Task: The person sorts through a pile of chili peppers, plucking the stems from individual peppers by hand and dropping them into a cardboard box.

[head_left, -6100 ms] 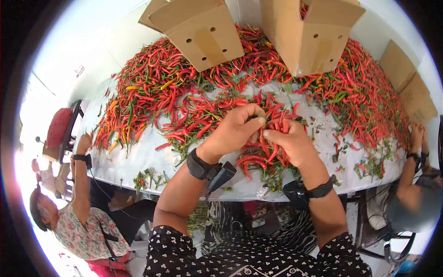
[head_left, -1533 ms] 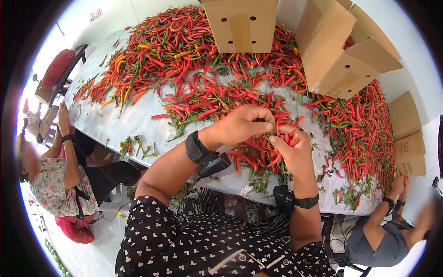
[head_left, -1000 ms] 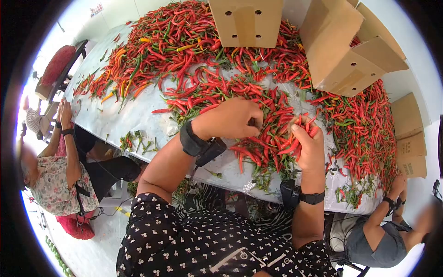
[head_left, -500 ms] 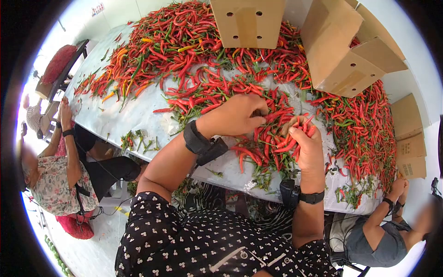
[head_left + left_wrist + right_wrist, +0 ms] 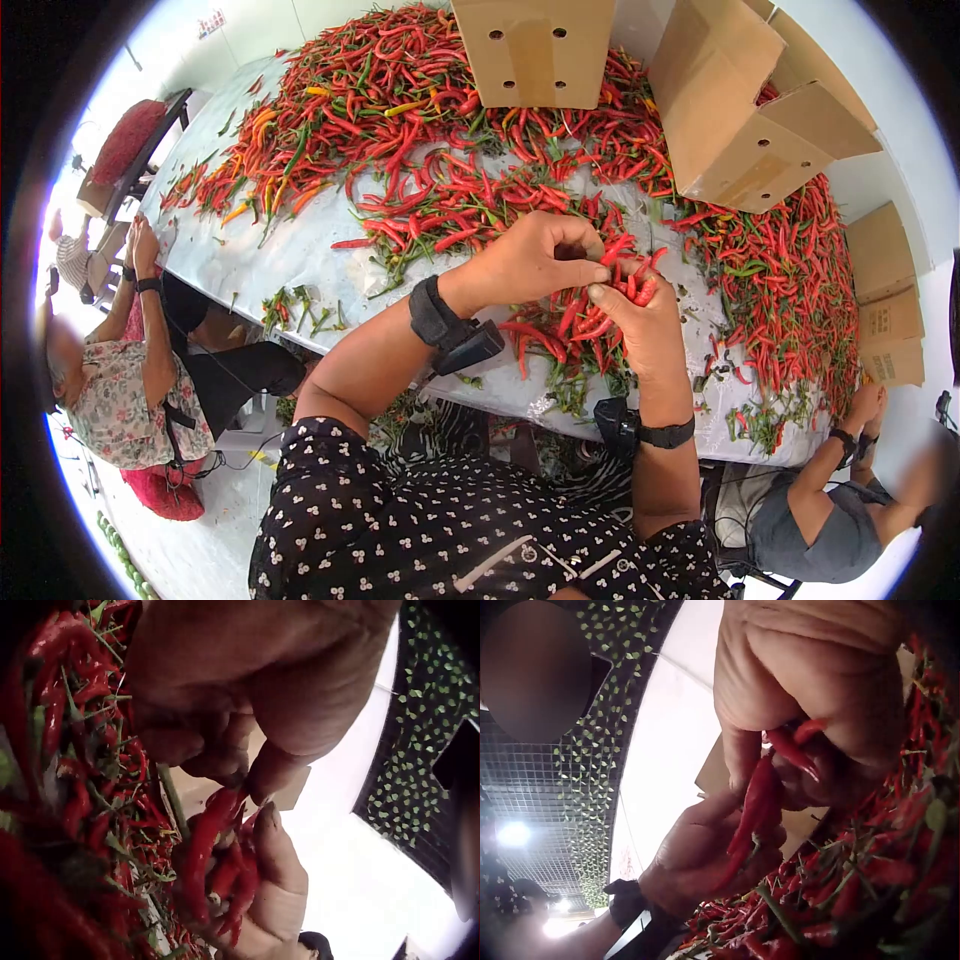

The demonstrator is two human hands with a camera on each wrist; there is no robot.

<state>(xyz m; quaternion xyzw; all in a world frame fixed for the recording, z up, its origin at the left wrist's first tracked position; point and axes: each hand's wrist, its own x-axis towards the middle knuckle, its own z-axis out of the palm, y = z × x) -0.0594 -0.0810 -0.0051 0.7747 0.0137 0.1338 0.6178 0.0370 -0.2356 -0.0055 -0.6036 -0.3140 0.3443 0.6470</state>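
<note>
Red chili peppers [image 5: 455, 215] with green stems lie heaped over the table, and a smaller heap spreads beneath both hands. My left hand [image 5: 525, 262] reaches in from the left, its thumb and forefinger pinching the end of a red chili pepper [image 5: 206, 851]. Right beside it, my right hand [image 5: 648, 325] grips several red chili peppers [image 5: 791, 754] in its curled fingers, with their tips poking out. The two thumbs nearly meet in the head view. In the left wrist view, the right hand [image 5: 281, 874] sits just below the left fingertips.
Two cardboard boxes [image 5: 535, 55] stand at the back among the peppers. Green stem scraps [image 5: 300, 308] lie along the near edge of the white-covered table [image 5: 315, 255]. One person [image 5: 130, 390] sits at the left, another [image 5: 840, 510] at the right.
Half a second ago the hands were apart, the left over the heap. Since then the left has moved right and the right slightly left, bringing them together. The head view has turned since the oldest frame.
</note>
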